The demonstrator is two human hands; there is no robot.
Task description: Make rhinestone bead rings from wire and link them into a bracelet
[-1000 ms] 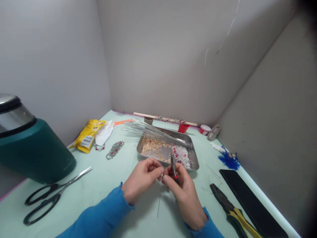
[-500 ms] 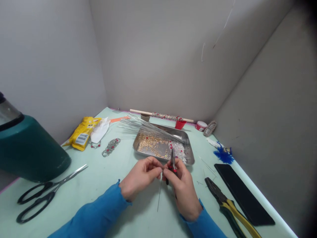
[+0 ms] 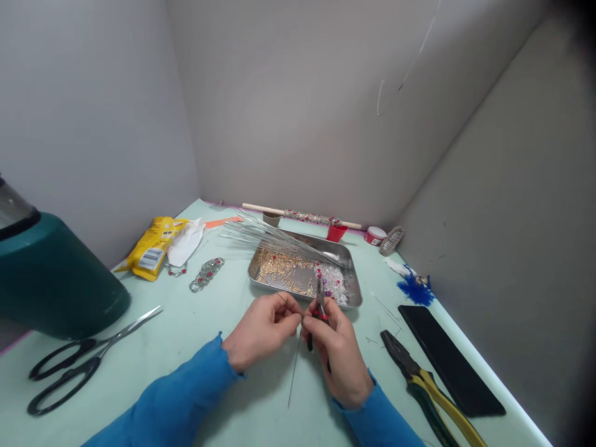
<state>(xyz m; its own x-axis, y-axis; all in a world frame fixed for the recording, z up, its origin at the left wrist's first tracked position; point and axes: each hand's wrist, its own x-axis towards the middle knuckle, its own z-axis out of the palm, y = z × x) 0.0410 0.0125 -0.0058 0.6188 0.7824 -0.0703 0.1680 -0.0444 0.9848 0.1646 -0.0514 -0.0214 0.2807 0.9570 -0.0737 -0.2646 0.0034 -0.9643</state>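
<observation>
My left hand [image 3: 270,326] pinches a thin wire [image 3: 293,375], whose free end hangs down between the hands. Meeting it fingertip to fingertip, my right hand [image 3: 339,344] has small pliers [image 3: 320,304] with red and black handles tucked in its palm, jaws pointing up. Its thumb and forefinger also close at the wire; the spot where they meet is too small to make out. Just beyond both hands lies a metal tray [image 3: 356,282] with gold beads [image 3: 279,270], clear beads [image 3: 336,284] and a few red ones. A bundle of straight wires [image 3: 279,241] rests across its rim.
Scissors [image 3: 100,354] and a large green bottle [image 3: 60,279] are at left, near a yellow packet [image 3: 153,248] and beaded wire pieces [image 3: 207,273]. At right lie large pliers [image 3: 419,379], a black bar [image 3: 449,360] and blue tassel yarn [image 3: 415,288]. A beaded stick [image 3: 302,216] spans the back.
The hanging wire end has swung slightly left and lower. The small pliers have shifted a little in my right hand. The whole view has moved slightly.
</observation>
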